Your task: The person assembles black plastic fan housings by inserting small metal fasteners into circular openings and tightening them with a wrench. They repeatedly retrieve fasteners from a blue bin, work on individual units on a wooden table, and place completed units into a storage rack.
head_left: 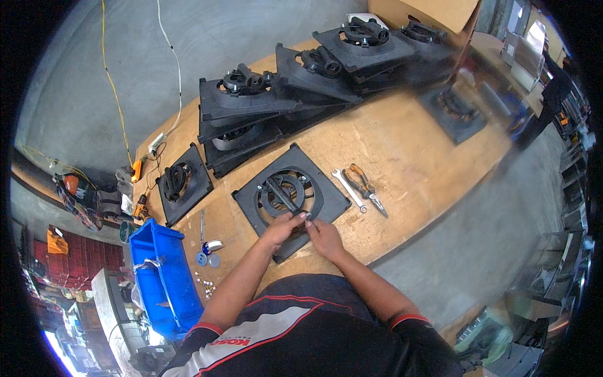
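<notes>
Fingers bunched in close, L hand + R hand meeting at near end of black tube (grip's hidden, can't tell what's btwn em), tube's on square plate, near side partly covered

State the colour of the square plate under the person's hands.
The square plate is black; it shows best in the head view.

A grey wall stands behind the wooden table, a yellow cable and a white cable hanging before it. Grey floor spreads to the right. Red crates are stacked at left, and bright light shows at lower left.
</notes>
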{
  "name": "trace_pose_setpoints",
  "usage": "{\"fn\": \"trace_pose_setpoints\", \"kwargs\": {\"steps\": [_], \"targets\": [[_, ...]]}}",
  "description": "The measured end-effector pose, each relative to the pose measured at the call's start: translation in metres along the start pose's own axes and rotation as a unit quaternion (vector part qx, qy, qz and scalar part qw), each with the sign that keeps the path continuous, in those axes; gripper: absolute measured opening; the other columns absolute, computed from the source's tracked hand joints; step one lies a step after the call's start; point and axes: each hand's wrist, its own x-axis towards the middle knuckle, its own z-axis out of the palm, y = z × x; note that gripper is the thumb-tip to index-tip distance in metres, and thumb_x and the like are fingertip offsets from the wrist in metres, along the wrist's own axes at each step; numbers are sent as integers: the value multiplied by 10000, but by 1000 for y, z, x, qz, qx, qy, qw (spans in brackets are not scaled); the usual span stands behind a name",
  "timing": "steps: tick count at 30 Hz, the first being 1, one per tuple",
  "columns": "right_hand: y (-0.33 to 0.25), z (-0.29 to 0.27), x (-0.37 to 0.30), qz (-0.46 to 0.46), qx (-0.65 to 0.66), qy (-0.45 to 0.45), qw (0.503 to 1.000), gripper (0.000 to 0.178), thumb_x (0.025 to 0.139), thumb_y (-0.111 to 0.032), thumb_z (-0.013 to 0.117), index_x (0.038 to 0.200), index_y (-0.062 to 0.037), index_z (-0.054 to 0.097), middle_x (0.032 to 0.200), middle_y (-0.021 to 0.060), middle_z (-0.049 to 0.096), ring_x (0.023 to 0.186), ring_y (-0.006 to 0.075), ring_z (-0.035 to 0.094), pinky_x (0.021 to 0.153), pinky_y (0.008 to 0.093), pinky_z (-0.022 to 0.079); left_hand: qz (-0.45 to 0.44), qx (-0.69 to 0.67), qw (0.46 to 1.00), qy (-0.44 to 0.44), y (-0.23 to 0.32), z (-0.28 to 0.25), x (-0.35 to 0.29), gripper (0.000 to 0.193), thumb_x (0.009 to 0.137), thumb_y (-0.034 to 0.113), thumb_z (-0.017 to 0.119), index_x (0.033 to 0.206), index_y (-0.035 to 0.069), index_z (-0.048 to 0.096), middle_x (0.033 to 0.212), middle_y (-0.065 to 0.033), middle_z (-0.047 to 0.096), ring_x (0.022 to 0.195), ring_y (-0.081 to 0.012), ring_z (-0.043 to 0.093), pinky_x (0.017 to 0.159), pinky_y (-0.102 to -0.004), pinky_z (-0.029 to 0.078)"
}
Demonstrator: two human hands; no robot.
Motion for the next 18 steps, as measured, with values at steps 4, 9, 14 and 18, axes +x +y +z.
{"fn": "trace_pose_setpoints", "kwargs": {"steps": [4, 9, 14, 18], "targets": [[12, -4, 8, 128, 233, -104, 958, 364, 954, -382, 577, 937, -23, 636, 721, 174, 651, 676, 379, 660, 627, 471, 507, 17, 0, 999, -28, 9, 2, -7, 435, 949, 484, 632, 940, 50, 649, 887, -30, 656, 810, -120, 563, 757, -279, 443], [-5, -1, -9, -159, -219, 97, 958, 403, 1009, -381, 508, 924, -9, 637, 672, 103, 634, 587, 229, 627, 552, 364, 496, 32, 3, 999, 26, 9, 9, -12, 423, 951, 480, 631, 931, 58, 643, 865, -19, 647, 782, -116, 561, 725, -276, 442], [5, 2, 0, 119, 248, -74, 959, 357, 952, -366, 602, 902, -14, 633, 682, 150, 637, 608, 308, 637, 565, 420, 482, -4, 15, 1000, 12, 5, 2, -5, 433, 974, 421, 617, 1072, 1, 658, 978, -56, 672, 890, -117, 580, 834, -265, 454], [0, 1, -5, -5, 9, 15, 1000, 371, 986, -364, 538, 911, -10, 620, 688, 126, 634, 580, 258, 622, 534, 392, 480, 2, 24, 999, 32, 9, 6, -8, 410, 956, 465, 632, 895, 61, 644, 833, -13, 626, 762, -105, 542, 692, -267, 428]]}}
